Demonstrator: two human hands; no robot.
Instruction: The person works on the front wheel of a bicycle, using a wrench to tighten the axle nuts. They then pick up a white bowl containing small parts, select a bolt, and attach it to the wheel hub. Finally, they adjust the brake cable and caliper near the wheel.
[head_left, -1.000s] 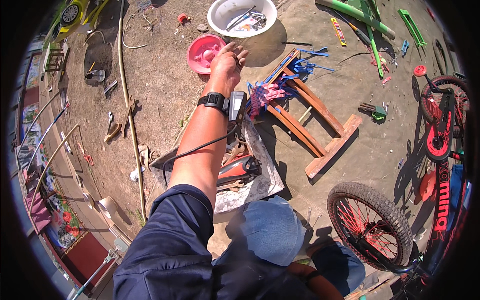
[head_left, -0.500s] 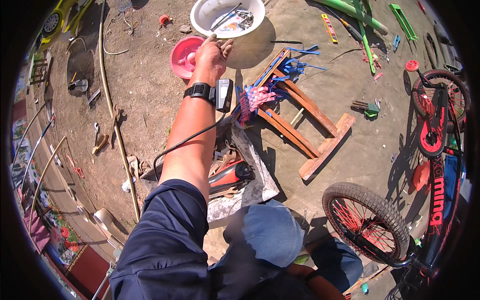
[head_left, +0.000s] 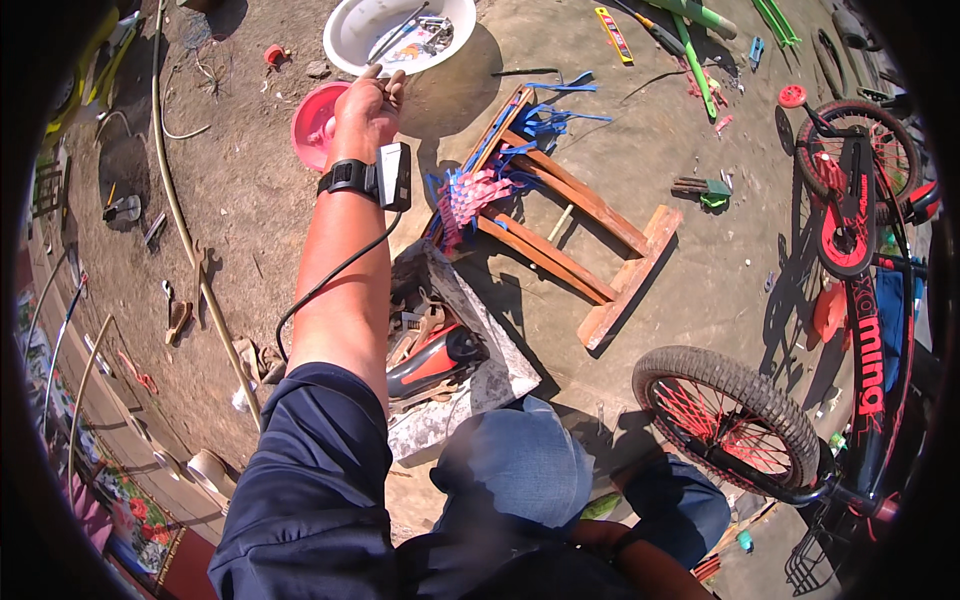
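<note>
Currently: parted left fingers (head_left: pixel 396 88), apparently nothing yet held; white basin (head_left: pixel 340 40) just beyond; pink bowl (head_left: pixel 306 125) alongside; right hand (head_left: pixel 596 537), finger state unclear.

Hard, bright sunlight from above strikes the outstretched left hand (head_left: pixel 364 110) and the ground (head_left: pixel 250 290) around it; the white basin (head_left: pixel 460 40) just beyond the hand gleams pale, its dark shadow spreading to the hand's right. Well below the hand, the shirt front (head_left: pixel 480 565) sinks into deep shade, and a hazy blur veils part of the jeans (head_left: pixel 548 470). Far to either side of it, the wide lens warps shapes and the round view fades to black.
</note>
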